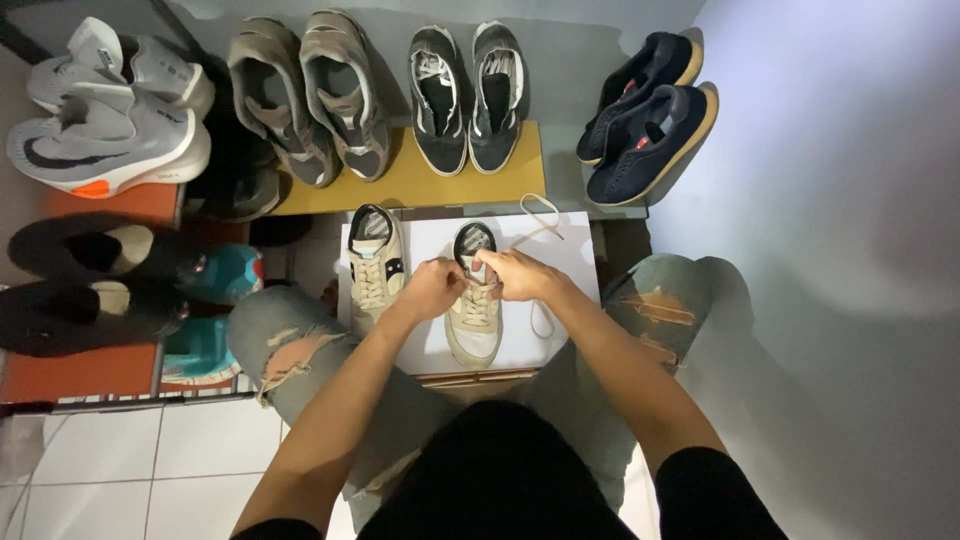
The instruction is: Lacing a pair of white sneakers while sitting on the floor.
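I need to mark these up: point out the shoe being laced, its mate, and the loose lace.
Shoe being laced [474, 325], head view, on its toe.
Mate shoe [373, 268], head view, on its laces.
Loose lace [541, 209], head view, on its far loop.

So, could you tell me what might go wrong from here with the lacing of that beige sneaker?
The loose lace end trails off the white sheet toward the wall, so a pull could drag or snag it. Both hands, left hand and right hand, crowd the beige sneaker; a firm tug might slide it into the other sneaker beside it.
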